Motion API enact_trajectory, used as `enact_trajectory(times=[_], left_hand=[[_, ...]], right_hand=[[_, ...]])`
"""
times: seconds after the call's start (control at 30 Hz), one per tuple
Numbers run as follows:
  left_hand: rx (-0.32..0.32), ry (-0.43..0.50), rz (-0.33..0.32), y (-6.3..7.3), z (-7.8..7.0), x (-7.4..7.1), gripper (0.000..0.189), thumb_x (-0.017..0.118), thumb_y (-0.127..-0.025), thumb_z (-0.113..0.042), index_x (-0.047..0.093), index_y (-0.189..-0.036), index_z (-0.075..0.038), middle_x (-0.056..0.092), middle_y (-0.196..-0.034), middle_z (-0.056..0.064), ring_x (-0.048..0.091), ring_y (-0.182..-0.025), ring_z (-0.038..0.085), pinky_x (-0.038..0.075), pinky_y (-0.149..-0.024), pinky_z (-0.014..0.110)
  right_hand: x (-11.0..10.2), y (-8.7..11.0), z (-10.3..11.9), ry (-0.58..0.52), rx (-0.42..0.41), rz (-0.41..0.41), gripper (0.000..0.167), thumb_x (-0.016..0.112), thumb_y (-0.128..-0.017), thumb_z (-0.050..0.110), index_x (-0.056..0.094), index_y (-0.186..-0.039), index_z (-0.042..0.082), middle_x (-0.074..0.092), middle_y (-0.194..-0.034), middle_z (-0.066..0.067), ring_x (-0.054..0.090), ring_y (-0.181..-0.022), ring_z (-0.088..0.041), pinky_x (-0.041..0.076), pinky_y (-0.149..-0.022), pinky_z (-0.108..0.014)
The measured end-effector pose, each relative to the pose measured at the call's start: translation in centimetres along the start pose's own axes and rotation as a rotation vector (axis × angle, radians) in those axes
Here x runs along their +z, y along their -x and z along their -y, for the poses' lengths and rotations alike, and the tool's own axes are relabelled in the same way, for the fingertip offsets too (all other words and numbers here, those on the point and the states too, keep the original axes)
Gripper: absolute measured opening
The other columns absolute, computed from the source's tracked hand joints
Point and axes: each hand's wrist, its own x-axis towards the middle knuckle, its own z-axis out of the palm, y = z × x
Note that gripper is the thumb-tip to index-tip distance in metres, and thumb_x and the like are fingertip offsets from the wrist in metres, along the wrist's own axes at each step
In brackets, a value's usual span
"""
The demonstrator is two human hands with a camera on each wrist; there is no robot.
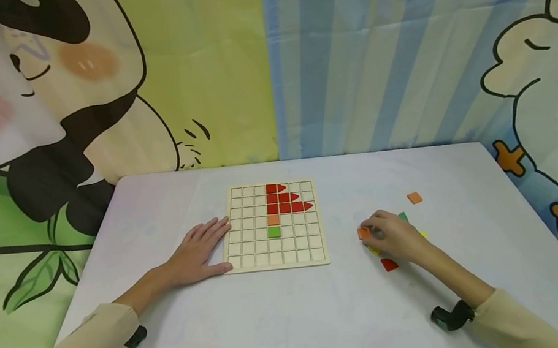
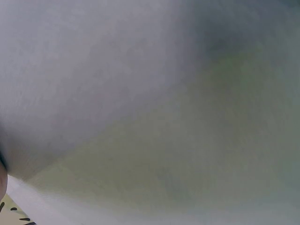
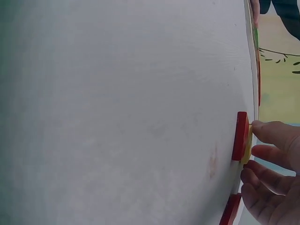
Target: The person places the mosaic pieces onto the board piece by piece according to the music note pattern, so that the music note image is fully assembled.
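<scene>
Head: L hand (image 1: pixel 195 254) flat w/ fingers spread, at the near-side edge of the gridded board (image 1: pixel 255 259); board sits just R of it, btwn both hands, w/ red pcs (image 1: pixel 278 199) & a green sq. (image 1: pixel 274 232) on it. R hand (image 1: pixel 393 235) pinches an orange pc (image 1: pixel 364 233); red pc (image 1: pixel 389 264) just below that hand, another orange sq. (image 1: pixel 414 198) beyond it.

L wrist: mostly blurred; hand state can't tell here.

R wrist: yellow pc (image 3: pixel 247 143) by R fingertips.
</scene>
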Motion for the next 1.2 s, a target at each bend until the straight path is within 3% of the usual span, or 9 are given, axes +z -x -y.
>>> enact_trajectory(times=[0.5,0.73,0.93,1.03,1.2], left_hand=[[0.024,-0.018,-0.03,-0.1,0.1,0.0,0.093,0.056,-0.086,-0.067,0.018,-0.156,-0.02,0.017,-0.164,0.003,0.015,-0.151,0.031,0.014,-0.116,0.056],[0.015,-0.003,-0.019,0.1,-0.1,-0.2,0.093,0.058,-0.085,-0.065,0.018,-0.156,-0.019,0.016,-0.164,0.002,0.014,-0.151,0.03,0.013,-0.117,0.055],[0.011,-0.005,-0.018,0.3,-0.1,-0.2,0.093,0.057,-0.086,-0.065,0.018,-0.156,-0.019,0.016,-0.164,0.001,0.014,-0.152,0.029,0.013,-0.117,0.055],[0.017,-0.008,-0.022,0.3,0.0,-0.1,0.093,0.057,-0.086,-0.065,0.018,-0.156,-0.019,0.016,-0.164,0.002,0.014,-0.151,0.029,0.013,-0.117,0.055],[0.023,-0.014,-0.03,0.1,0.2,0.2,0.094,0.057,-0.086,-0.066,0.018,-0.157,-0.019,0.016,-0.164,0.003,0.014,-0.151,0.029,0.013,-0.117,0.055]], right_hand=[[-0.1,-1.0,0.7,0.099,-0.013,0.036,0.028,0.079,-0.081,0.02,0.07,-0.102,0.003,0.064,-0.098,-0.007,0.06,-0.082,-0.016,0.054,-0.072,-0.03],[-0.9,-3.0,3.6,-0.01,0.061,0.143,0.026,0.074,-0.085,0.021,0.067,-0.102,0.003,0.065,-0.098,-0.005,0.062,-0.084,-0.015,0.054,-0.071,-0.027],[0.2,-5.4,8.3,-0.12,-0.138,0.127,0.024,0.074,-0.083,0.013,0.066,-0.103,0.002,0.064,-0.094,-0.006,0.061,-0.084,-0.016,0.054,-0.073,-0.025],[1.4,-6.5,10.5,-0.111,-0.247,0.117,0.02,0.074,-0.083,0.011,0.067,-0.1,0.002,0.064,-0.09,-0.005,0.057,-0.08,-0.013,0.051,-0.069,-0.022],[3.6,-8.1,13.2,-0.075,-0.339,0.119,0.015,0.071,-0.084,0.009,0.07,-0.097,0.003,0.063,-0.09,-0.006,0.051,-0.074,-0.01,0.044,-0.062,-0.016]])
